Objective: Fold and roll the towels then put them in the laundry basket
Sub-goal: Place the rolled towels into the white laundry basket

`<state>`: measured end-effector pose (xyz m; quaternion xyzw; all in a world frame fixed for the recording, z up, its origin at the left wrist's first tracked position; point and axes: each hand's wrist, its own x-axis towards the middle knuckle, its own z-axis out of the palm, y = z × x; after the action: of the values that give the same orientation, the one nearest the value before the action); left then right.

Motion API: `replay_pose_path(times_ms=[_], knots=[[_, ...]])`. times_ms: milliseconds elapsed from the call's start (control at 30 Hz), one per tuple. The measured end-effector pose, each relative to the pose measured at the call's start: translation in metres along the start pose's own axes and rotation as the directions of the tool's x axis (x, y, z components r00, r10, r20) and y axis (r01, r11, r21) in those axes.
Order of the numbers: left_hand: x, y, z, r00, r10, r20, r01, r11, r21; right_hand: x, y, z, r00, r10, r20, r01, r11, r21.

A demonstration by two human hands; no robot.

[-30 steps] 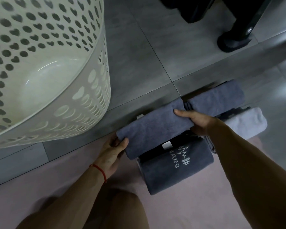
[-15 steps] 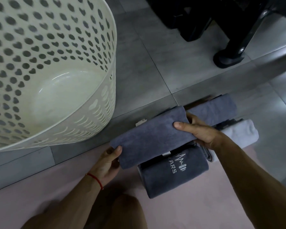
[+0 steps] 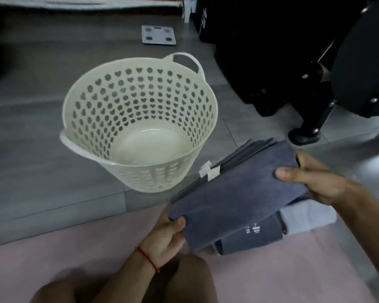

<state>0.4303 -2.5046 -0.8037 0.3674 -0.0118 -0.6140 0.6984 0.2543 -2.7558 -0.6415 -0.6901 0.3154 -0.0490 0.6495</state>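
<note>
Fingers of my left hand [image 3: 162, 239] and right hand [image 3: 311, 180] pinch the soft, floppy grey towel [image 3: 234, 193] at both ends; the laundry basket [image 3: 140, 119] is near.

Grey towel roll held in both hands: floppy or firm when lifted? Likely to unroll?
The grey towel roll looks fairly firm: it spans between the left hand and right hand without sagging. Probably light. Layered edges near its white tags suggest it could loosen if held at one end only.
</note>
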Motion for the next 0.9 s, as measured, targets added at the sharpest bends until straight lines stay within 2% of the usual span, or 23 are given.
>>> replay_pose_path(times_ms=[100, 167, 267, 333, 500, 633, 833, 900], knots=[[-0.043, 0.036, -0.003, 0.990, 0.124, 0.065, -0.126, 0.991, 0.041, -0.006, -0.050, 0.045, 0.997, -0.071, 0.021, 0.070, 0.998, 0.005], [-0.066, 0.065, -0.013, 0.976, 0.216, 0.035, -0.219, 0.969, 0.112, -0.007, -0.078, 0.078, 0.993, -0.114, 0.043, 0.113, 0.993, 0.014], [-0.096, 0.113, -0.035, 0.920, 0.390, 0.048, -0.392, 0.905, 0.166, 0.003, -0.110, 0.124, 0.984, -0.174, 0.046, 0.174, 0.985, 0.014], [-0.117, 0.147, -0.056, 0.886, 0.463, 0.016, -0.458, 0.871, 0.177, 0.015, -0.124, 0.162, 0.980, -0.200, 0.017, 0.199, 0.979, 0.042], [-0.118, 0.204, -0.065, 0.864, 0.504, -0.009, -0.487, 0.839, 0.242, 0.047, -0.124, 0.193, 0.983, -0.171, -0.062, 0.179, 0.970, 0.165], [-0.090, 0.258, -0.056, 0.886, 0.464, 0.003, -0.444, 0.846, 0.295, 0.091, -0.126, 0.192, 0.986, -0.121, -0.119, 0.151, 0.946, 0.286], [0.021, 0.313, -0.048, 0.927, 0.374, -0.037, -0.329, 0.856, 0.398, 0.209, -0.093, 0.135, 0.990, 0.028, -0.141, 0.033, 0.910, 0.414], [0.068, 0.324, -0.051, 0.941, 0.323, -0.099, -0.255, 0.872, 0.417, 0.248, -0.072, 0.117, 0.987, 0.090, -0.136, -0.024, 0.905, 0.426]])
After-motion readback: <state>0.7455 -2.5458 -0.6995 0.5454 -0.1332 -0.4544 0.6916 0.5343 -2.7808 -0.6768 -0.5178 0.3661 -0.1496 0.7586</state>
